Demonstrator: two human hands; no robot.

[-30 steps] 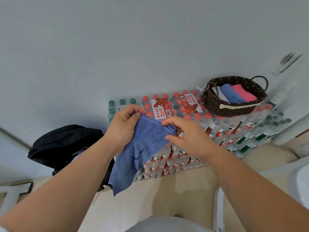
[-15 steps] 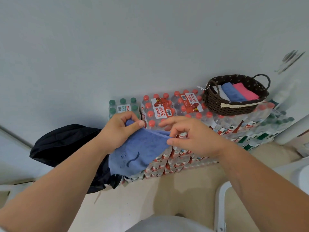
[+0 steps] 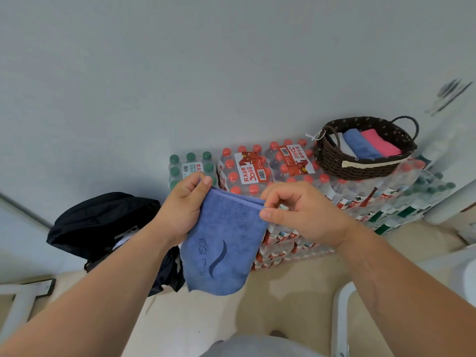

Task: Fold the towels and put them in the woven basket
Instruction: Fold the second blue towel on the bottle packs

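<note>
Head view: left hand (image 3: 184, 207) and right hand (image 3: 296, 211) pinch blue towel (image 3: 224, 243) top corners so it hangs for folding, left of woven basket (image 3: 360, 163).

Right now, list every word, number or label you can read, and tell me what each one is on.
"YOGA": on the blue towel; the word after it is too blurred.
"农夫山泉" and "30": on the red label of a red-capped bottle pack, and again on the second red label beside it.
"农夫": on the white label of the green-capped pack; rest unreadable.
Barcode digits, side bottle labels: too small.
</note>
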